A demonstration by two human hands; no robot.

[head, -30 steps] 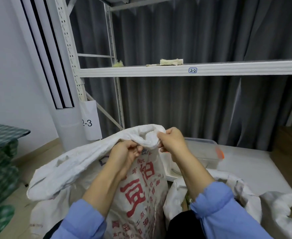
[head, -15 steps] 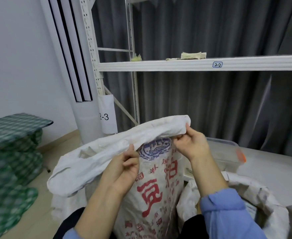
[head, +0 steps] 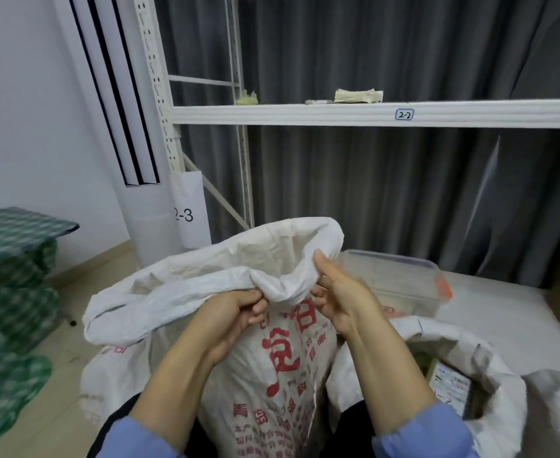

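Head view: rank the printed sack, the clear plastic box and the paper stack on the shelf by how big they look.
1. printed sack
2. clear plastic box, partly hidden
3. paper stack; farther off, so true size is unsure

I see a white shelf (head: pixel 305 114) in front of the grey curtain (head: pixel 371 193), with a 2-2 tag (head: pixel 404 114) on its edge and a paper stack (head: pixel 358 95) on top. A tall air conditioner (head: pixel 133 127) stands left of it, with a 2-3 sign (head: pixel 189 209) just beside. Green checked cloths (head: pixel 11 259) are piled at far left. A clear bin (head: pixel 401 285) and an open bag (head: pixel 490 368) sit on the right.
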